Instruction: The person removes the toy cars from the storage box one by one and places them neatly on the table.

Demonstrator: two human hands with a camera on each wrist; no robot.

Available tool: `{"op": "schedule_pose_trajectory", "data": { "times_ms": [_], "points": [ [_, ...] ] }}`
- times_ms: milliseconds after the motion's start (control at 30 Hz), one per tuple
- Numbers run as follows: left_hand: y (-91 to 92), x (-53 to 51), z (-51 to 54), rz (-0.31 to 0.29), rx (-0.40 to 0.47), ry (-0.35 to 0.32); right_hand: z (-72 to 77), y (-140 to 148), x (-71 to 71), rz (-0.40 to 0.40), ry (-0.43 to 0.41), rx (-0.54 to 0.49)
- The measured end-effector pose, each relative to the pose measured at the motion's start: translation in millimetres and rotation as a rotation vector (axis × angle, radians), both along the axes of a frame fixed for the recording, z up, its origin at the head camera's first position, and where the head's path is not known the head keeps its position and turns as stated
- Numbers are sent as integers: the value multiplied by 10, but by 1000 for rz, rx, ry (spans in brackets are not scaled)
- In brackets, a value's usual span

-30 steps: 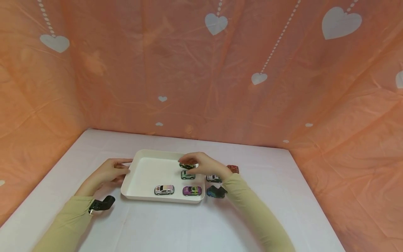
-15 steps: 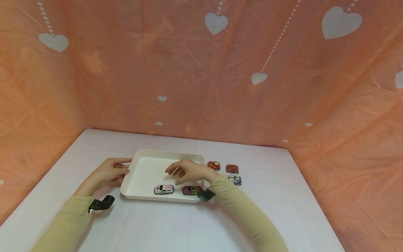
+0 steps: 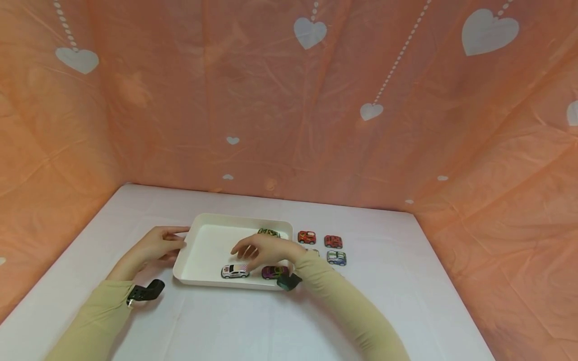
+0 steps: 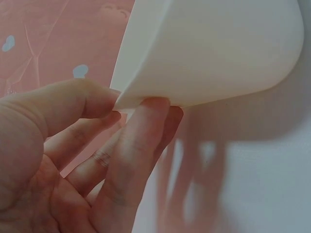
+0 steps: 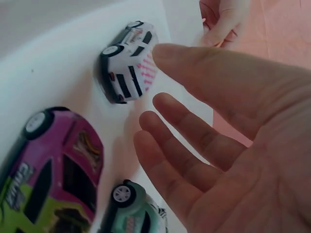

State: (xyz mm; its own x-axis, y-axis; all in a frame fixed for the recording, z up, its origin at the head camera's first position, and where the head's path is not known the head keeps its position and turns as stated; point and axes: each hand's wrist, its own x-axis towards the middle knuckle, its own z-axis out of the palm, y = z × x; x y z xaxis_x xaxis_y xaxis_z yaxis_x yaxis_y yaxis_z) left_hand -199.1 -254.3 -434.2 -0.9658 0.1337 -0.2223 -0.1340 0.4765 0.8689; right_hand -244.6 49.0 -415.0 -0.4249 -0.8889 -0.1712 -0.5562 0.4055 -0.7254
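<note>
A white tray [image 3: 207,245] lies on the table, and my left hand [image 3: 155,248] pinches its left rim between thumb and fingers. My right hand [image 3: 268,250] hovers over the tray's right half with loosely bent fingers and holds nothing. In the right wrist view its thumb tip is close beside a white toy car [image 5: 129,63] with a pink pattern; contact cannot be told. A purple and green toy car [image 3: 273,272] sits below that hand, partly covered. A mint toy car [image 5: 129,208] shows near its fingers. Behind stands a camouflage-green toy car [image 3: 268,232].
Right of the tray stand two red toy cars, one nearer [image 3: 307,237] and one farther out [image 3: 333,241], and a blue and white toy car [image 3: 336,258]. Other cars there hide behind the right forearm. An orange curtain [image 3: 266,125] encloses the table's back and sides.
My right hand has come from the camouflage-green car at the tray's back right toward the front and left, nearer the white car. My left hand stays at the rim.
</note>
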Motion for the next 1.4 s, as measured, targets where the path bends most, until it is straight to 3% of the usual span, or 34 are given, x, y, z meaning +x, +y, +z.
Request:
{"op": "schedule_pose_trajectory", "data": {
  "times_ms": [333,1067,1400],
  "points": [
    [2,1,8,-10,8,16,-43,-58,26,4,12,58],
    [7,20,30,-17,24,10,13,-152,28,10,32,184],
    [8,21,36,-12,31,0,-15,-164,24,-12,22,177]
  ]
}}
